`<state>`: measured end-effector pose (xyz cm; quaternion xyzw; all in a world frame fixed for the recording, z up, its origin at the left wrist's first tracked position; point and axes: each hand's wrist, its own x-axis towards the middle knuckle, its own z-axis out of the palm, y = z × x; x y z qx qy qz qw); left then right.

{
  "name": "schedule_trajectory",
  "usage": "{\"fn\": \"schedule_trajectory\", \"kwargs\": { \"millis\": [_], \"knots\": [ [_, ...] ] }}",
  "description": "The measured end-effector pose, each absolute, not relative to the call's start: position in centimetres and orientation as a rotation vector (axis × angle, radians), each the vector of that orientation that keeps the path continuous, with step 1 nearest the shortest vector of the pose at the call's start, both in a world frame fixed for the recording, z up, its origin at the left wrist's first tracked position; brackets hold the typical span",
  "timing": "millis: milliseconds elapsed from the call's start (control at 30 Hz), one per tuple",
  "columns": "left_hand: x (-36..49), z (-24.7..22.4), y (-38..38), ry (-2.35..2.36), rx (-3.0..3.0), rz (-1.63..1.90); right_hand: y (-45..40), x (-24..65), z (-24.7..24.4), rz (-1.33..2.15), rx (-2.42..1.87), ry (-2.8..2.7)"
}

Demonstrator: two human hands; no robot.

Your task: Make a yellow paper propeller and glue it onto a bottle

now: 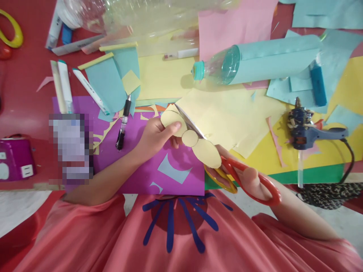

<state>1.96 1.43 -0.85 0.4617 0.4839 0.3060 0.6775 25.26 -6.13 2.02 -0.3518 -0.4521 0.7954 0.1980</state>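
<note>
Pinched between the thumb and fingers of my left hand (159,138) is a pale yellow paper cutout (206,153). It is shaped as joined rounded lobes, with a small circle in the middle and pencil lines on it. My right hand (251,181) grips a pair of scissors (238,173) with one red and one yellow handle. The scissor blades lie along the upper edge of the cutout, near my left fingers. Part of the lower blade is hidden behind the paper. Below my hands, a purple sheet (136,170) bears light blue scraps (172,172).
A clear bottle wrapped in light blue paper (272,60) lies at the back right. A glue gun (306,128) with its cord rests at the right. Markers (90,90), a black pen (124,121) and a blurred phone (72,149) lie left. Yellow paper (232,113) spreads beyond my hands.
</note>
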Motion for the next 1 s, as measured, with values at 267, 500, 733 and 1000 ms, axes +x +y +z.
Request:
{"fn": "schedule_trajectory", "kwargs": {
  "millis": [267,500,733,1000],
  "knots": [
    [2.0,-1.0,1.6,1.024,0.930,0.646,-6.8,25.1,1.6,2.192,-1.064,-1.201],
    [1.7,-1.5,1.6,1.002,0.919,0.646,-6.4,25.1,2.0,2.117,-1.085,-1.298],
    [1.7,-1.5,1.6,1.038,0.901,0.688,-6.7,24.8,2.2,2.118,-1.127,-1.172],
    [1.5,-2.1,1.6,1.022,0.913,0.684,-6.7,24.8,2.8,2.083,-1.240,-1.191]
  ]
}}
